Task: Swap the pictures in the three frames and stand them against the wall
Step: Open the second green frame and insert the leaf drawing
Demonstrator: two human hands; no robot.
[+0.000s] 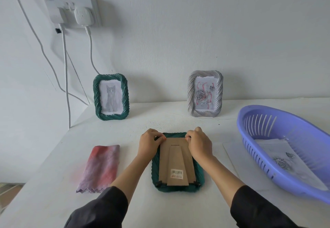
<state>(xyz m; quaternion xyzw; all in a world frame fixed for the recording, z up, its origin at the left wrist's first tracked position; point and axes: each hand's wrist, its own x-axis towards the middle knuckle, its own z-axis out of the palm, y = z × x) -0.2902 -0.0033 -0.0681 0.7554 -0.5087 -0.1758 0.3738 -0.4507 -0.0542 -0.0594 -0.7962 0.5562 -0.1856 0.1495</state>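
Observation:
A dark green frame [200, 176] lies face down in front of me, its brown cardboard back [175, 161] with a barcode sticker facing up. My left hand [150, 142] pinches at the back's far left corner and my right hand [199, 142] pinches at its far right corner. Two frames stand against the wall: a green frame [111, 97] holding a cat drawing on the left, and a silver-grey frame [205, 95] holding a rose picture on the right.
A purple slotted basket [264, 118] with printed rose pictures [284, 163] inside sits at the right, on a white sheet [237, 158]. A pink and purple cloth [100, 167] lies at the left. White cables [66, 77] hang from a wall socket [71, 11].

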